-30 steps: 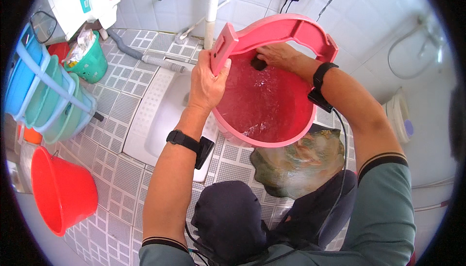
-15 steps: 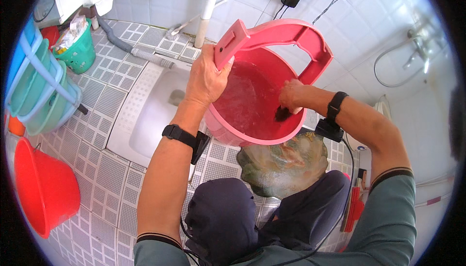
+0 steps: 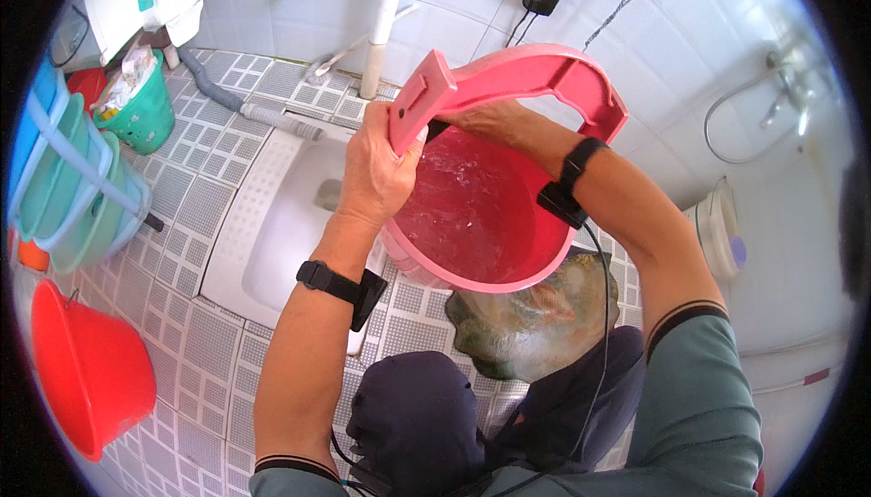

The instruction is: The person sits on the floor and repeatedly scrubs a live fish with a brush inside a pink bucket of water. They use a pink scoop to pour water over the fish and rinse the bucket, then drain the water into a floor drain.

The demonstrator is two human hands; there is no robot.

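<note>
A large pinkish-red bucket (image 3: pixel 472 287) is tilted toward me, with water inside and its broad arched handle (image 3: pixel 508 70) raised over the far side. My left hand (image 3: pixel 379 163) is closed on the bucket's left rim at the foot of the handle. My right hand (image 3: pixel 485 119) reaches under the arch to the inner wall on the far left, close to my left hand. A dark, brush-like thing (image 3: pixel 438 128) shows at its fingertips. The arch hides part of the right hand's fingers.
A white squat toilet (image 3: pixel 281 216) is set in the tiled floor to the left. A leaf-shaped mat (image 3: pixel 535 324) lies under the bucket's near side. Also at left are a red bucket (image 3: pixel 95 370), stacked basins (image 3: pixel 82 179) and a green bin (image 3: pixel 145 120). A shower hose (image 3: pixel 712 129) hangs at right.
My right hand has swept from the bucket's right inner wall across to the far left side, carrying the dark brush-like thing. My left hand keeps its hold on the rim.
</note>
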